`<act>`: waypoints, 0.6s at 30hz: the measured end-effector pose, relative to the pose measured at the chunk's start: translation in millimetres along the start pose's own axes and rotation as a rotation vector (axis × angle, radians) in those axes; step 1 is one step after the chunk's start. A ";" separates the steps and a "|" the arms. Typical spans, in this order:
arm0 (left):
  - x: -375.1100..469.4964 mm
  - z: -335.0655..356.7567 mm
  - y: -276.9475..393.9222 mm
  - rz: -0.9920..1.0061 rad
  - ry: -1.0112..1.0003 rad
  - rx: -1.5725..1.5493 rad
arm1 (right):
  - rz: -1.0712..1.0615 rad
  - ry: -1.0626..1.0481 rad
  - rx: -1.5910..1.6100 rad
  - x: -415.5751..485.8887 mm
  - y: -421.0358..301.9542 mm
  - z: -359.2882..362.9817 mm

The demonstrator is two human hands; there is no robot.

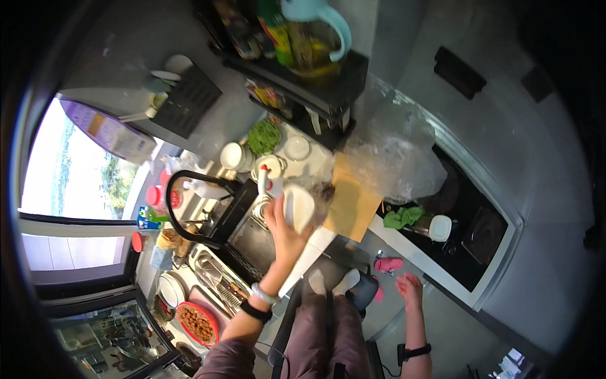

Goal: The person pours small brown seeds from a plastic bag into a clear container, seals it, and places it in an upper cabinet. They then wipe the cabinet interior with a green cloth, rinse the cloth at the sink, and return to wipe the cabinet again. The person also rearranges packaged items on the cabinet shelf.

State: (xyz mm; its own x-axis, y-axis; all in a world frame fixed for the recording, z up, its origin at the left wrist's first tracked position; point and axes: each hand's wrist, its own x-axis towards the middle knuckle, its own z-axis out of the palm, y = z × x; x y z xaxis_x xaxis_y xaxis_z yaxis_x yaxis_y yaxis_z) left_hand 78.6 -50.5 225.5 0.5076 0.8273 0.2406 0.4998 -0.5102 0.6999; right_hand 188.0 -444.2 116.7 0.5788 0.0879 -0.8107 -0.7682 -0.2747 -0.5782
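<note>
My left hand (286, 232) grips a shallow white dish (299, 207) by its near rim, above the counter corner beside the sink (254, 237). Just past the dish, a clear plastic bag with something dark (325, 191) in it lies against a wooden cutting board (352, 203). A white spray bottle with a red nozzle (263, 176) stands behind my fingers, partly hidden. My right hand (411, 289) hangs over the floor at the right, holding nothing, its fingers loosely bent and apart.
A black faucet hoop (171, 201) rises over the sink. Greens (264, 136) and stacked white bowls (233, 156) stand behind. A large clear plastic bag (397, 163) covers part of the cooktop (478, 208). A red bowl of brown pieces (215, 327) sits at lower left.
</note>
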 end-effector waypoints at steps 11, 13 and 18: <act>126.5 178.8 -134.4 -0.101 0.057 0.176 | -0.660 0.195 -0.576 211.5 20.8 58.1; 131.2 195.2 -153.0 -0.122 0.073 0.190 | -0.839 0.307 -0.678 240.7 12.6 79.7; 134.7 224.4 -178.6 -0.146 -0.005 0.251 | -0.877 0.509 -0.889 267.4 -0.5 101.9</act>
State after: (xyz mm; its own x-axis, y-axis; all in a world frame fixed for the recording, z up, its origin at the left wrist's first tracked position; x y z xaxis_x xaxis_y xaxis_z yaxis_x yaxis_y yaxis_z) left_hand 215.3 99.3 -18.0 0.4211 0.8952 0.1456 0.7254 -0.4288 0.5384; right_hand 315.3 -323.1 -109.1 0.9693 0.2442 0.0283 0.2282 -0.8512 -0.4726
